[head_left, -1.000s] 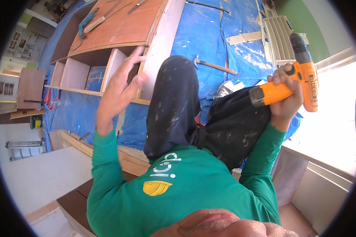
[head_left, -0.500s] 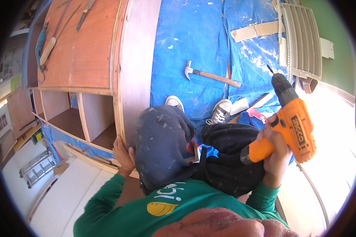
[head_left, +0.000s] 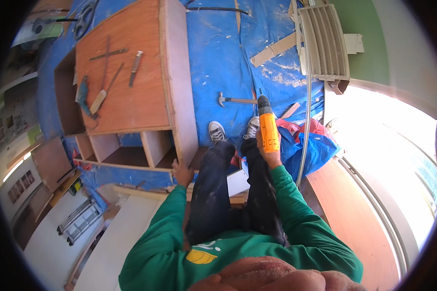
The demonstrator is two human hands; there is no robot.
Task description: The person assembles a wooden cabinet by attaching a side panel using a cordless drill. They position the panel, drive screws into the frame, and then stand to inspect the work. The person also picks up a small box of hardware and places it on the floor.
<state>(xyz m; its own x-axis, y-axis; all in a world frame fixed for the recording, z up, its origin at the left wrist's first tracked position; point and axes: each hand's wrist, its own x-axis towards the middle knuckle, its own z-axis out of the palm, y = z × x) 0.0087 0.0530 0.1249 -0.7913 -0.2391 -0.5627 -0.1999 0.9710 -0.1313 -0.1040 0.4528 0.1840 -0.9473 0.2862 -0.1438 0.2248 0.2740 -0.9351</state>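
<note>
My right hand is wrapped round the handle of an orange and black cordless drill. Its black chuck points away from me, above my right shoe. To the left, my left hand grips the near corner of a wooden cabinet, fingers at the edge and partly hidden. Open compartments run along the cabinet's near side. A claw hammer lies on the blue sheet beyond my feet, close to the drill's tip.
On the cabinet top lie a knife-like tool, a teal tool and thin strips. A louvred panel and a long thin rail are at the right. Nearer are a blue bag and a wood panel. A folded ladder lies left.
My right hand has brought the drill leftward from my right side to over my shoe. My legs look straighter and the view has risen. My left hand stays by the cabinet corner.
</note>
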